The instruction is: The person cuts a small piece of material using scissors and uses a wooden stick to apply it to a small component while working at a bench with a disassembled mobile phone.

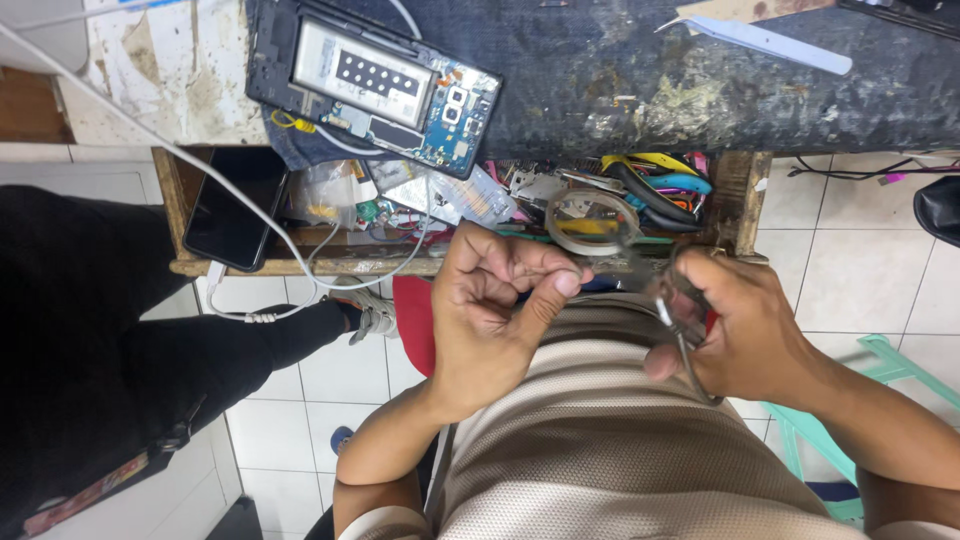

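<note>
**Clear tape and steel scissors meet over a crowded repair drawer**

Clear tape comes off a roll (590, 222) at the centre of the frame, where we pinch its loose end between thumb and fingertips of the left hand (490, 310). Our right hand (745, 335), at right of centre, is closed around a pair of scissors (680, 330), the blades angled toward the stretched strip; whether they are open or touching the tape, we cannot tell. The roll rests at the edge of an open wooden drawer (740, 200) packed with pliers (655, 185) and small parts. Above it, at upper centre, an opened phone (375, 85) lies on the dark desk (620, 80), its board exposed. A second phone (232, 210) sits in the drawer's left end, cabled.

We judge the risks plain: the strip could fold and stick to itself if the pinch slackens, the blades work close to the left fingertips, and the roll could tip off the drawer edge under a hard pull.
</note>
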